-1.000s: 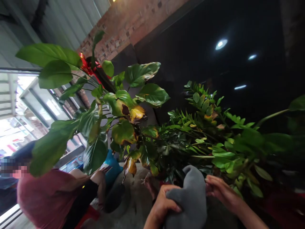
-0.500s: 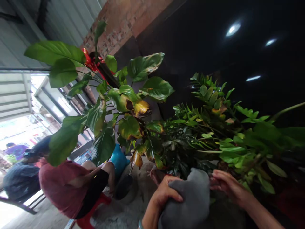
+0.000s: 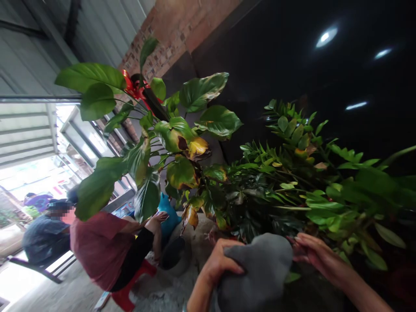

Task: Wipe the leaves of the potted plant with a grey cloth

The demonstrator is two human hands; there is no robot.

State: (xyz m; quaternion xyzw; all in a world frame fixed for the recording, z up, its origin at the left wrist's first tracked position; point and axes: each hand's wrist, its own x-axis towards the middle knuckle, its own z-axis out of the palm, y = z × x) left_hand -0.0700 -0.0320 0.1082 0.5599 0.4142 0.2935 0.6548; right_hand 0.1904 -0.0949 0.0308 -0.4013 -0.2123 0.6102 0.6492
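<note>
- Grey cloth [image 3: 260,273] low in front of me, below the ZZ plant [image 3: 292,173] leaves.
- My left hand [image 3: 221,264] grips its left side, fingers curled.
- My right hand [image 3: 316,255] is flat, fingers straight, at its right edge.

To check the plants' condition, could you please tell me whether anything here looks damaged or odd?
Yes. On the large-leaved plant, one middle leaf is yellow with a dark brown patch, and a lower leaf has browned, yellowed edges. A few leaflets on the bushy plant beside it are yellowing too.
</note>
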